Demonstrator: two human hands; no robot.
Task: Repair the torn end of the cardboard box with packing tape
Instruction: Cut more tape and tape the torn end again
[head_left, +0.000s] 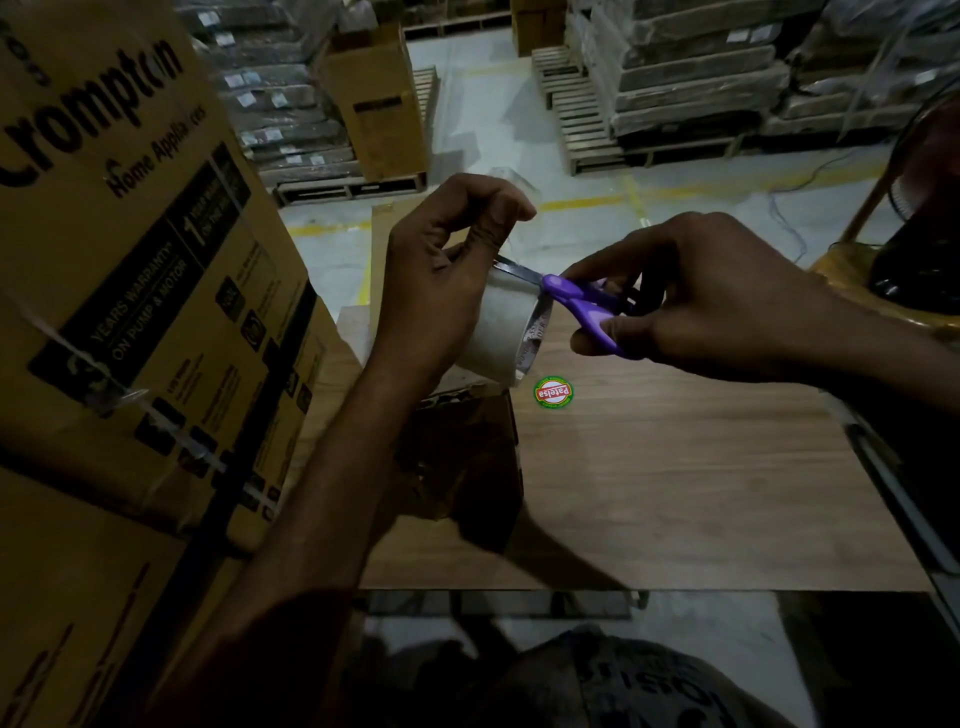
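My left hand (441, 265) grips a roll of clear packing tape (501, 332) above the wooden table, with thumb and fingers pinching a pulled strip of tape (519, 182) at the top. My right hand (691, 301) holds purple-handled scissors (576, 304), whose blades point left and meet the tape just beside my left thumb. Below the roll lies a small dark cardboard box (467, 457) with a ragged top end, partly hidden by my left forearm.
A tall printed carton (130, 234) stands close on the left. The wooden table (675, 467) carries a round green-and-red sticker (554, 392). A fan on a yellow stand (919, 244) is at right. Pallets with wrapped goods (701, 78) line the floor beyond.
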